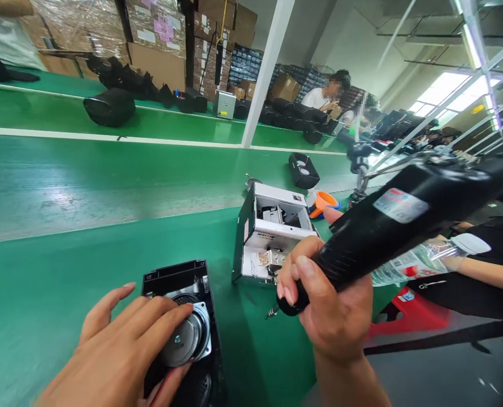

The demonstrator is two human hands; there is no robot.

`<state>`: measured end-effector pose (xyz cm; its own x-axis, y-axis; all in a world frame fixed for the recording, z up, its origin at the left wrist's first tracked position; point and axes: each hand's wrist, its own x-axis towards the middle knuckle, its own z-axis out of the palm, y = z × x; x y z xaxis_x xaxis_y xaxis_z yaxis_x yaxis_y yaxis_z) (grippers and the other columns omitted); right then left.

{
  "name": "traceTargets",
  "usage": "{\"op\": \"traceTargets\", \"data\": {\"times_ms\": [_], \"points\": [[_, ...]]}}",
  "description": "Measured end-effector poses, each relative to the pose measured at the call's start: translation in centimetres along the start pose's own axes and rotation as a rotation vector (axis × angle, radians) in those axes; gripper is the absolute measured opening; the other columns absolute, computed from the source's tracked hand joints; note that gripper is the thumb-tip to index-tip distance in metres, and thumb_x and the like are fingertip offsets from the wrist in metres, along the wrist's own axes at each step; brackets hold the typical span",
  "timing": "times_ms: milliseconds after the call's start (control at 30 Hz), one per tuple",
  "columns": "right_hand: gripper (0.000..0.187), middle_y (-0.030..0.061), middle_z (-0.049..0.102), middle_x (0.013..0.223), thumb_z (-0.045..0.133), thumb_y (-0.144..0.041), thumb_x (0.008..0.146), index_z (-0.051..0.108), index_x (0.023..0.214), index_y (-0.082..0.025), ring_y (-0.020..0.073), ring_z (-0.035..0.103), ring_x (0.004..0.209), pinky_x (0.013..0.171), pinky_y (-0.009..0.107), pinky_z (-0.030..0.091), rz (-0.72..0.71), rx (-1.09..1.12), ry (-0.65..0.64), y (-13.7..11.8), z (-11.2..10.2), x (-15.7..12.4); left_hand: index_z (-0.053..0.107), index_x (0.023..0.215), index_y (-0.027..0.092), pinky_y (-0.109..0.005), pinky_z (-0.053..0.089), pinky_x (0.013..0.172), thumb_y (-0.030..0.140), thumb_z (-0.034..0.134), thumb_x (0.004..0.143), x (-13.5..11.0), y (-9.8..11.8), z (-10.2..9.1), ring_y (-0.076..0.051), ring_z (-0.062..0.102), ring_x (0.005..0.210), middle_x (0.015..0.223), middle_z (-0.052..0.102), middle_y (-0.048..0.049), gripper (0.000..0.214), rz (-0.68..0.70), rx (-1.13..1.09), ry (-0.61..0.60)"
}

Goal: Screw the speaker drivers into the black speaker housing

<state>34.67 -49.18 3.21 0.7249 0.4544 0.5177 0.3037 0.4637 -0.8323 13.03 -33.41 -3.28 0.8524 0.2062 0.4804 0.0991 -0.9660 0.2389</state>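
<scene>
My left hand (120,345) rests with spread fingers on a black speaker housing (179,277) lying on the green table, fingertips against the silver speaker driver (187,339) seated in it. My right hand (332,305) is wrapped round a black electric screwdriver (395,226), whose bit (271,311) points down-left just above the table, right of the housing. The driver's body slants up to the right, out of view.
A white and black screw feeder box (272,232) stands behind the screwdriver tip. An orange ring (324,202) and another black housing (303,169) lie farther back. A conveyor (107,175) carries black parts. A co-worker's arm holds a plastic bottle (421,260) at right. Cardboard boxes are stacked behind.
</scene>
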Motion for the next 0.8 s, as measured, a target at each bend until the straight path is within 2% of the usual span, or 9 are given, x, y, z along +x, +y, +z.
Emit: {"op": "traceTargets", "data": {"times_ms": [167,233,300,433,533,667,800], "points": [[0.052,-0.008,0.06,0.074,0.064,-0.01,0.101,0.06,0.147,-0.033,0.0105,0.053,0.044,0.041,0.024,0.052,0.0,0.101,0.043,-1.6,1.8,-0.1,0.06,0.133,0.032,-0.038,0.0,0.138,0.025,0.068,0.081,0.6,0.9,-1.8,-0.023,0.08,0.091,0.107,0.079,0.005,0.053,0.071,0.017,-0.085],[0.05,-0.0075,0.06,0.075,0.062,-0.009,0.101,0.063,0.145,-0.033,0.0102,0.054,0.045,0.043,0.025,0.054,-0.041,0.132,0.042,-1.9,2.8,0.1,0.06,0.131,0.032,-0.039,0.002,0.136,0.025,0.068,0.083,0.9,1.0,-2.1,-0.023,0.079,0.093,0.107,0.079,0.0051,0.05,0.052,0.027,-0.111],[0.049,-0.0072,0.06,0.076,0.062,-0.009,0.101,0.064,0.144,-0.033,0.0099,0.055,0.046,0.045,0.026,0.054,-0.078,0.169,0.056,-1.8,4.0,0.4,0.06,0.132,0.031,-0.045,0.008,0.132,0.023,0.065,0.089,1.3,1.1,-2.3,-0.023,0.077,0.095,0.108,0.077,0.0039,0.044,-0.004,0.03,-0.131],[0.051,-0.0083,0.06,0.077,0.063,-0.009,0.1,0.06,0.144,-0.035,0.0095,0.053,0.046,0.045,0.026,0.051,-0.143,0.22,0.096,-0.7,6.4,0.8,0.057,0.131,0.028,-0.067,0.022,0.125,0.019,0.059,0.094,2.4,1.1,-1.8,-0.029,0.075,0.1,0.112,0.075,-0.001,0.038,-0.097,-0.006,-0.169],[0.053,-0.0086,0.06,0.081,0.06,-0.008,0.099,0.06,0.144,-0.036,0.0084,0.054,0.049,0.046,0.025,0.053,-0.161,0.215,0.055,0.6,7.8,1.0,0.058,0.123,0.027,-0.08,0.031,0.119,0.017,0.058,0.092,2.4,0.9,-1.3,-0.031,0.075,0.097,0.107,0.074,-0.002,0.032,-0.114,-0.029,-0.198],[0.056,-0.0081,0.059,0.085,0.06,-0.005,0.099,0.061,0.145,-0.037,0.0077,0.055,0.052,0.048,0.024,0.055,-0.14,0.19,-0.031,2.1,8.6,0.8,0.058,0.122,0.026,-0.085,0.039,0.113,0.016,0.056,0.092,2.0,0.7,-1.0,-0.032,0.075,0.094,0.102,0.073,-0.0032,0.031,-0.128,-0.04,-0.224],[0.059,-0.0082,0.06,0.086,0.063,-0.01,0.104,0.053,0.155,-0.037,0.0088,0.058,0.054,0.052,0.025,0.055,-0.11,0.156,-0.075,3.5,8.7,0.5,0.057,0.124,0.025,-0.084,0.042,0.114,0.018,0.056,0.094,1.8,0.6,-0.9,-0.032,0.076,0.096,0.105,0.072,-0.005,0.031,-0.144,-0.081,-0.23]]}}
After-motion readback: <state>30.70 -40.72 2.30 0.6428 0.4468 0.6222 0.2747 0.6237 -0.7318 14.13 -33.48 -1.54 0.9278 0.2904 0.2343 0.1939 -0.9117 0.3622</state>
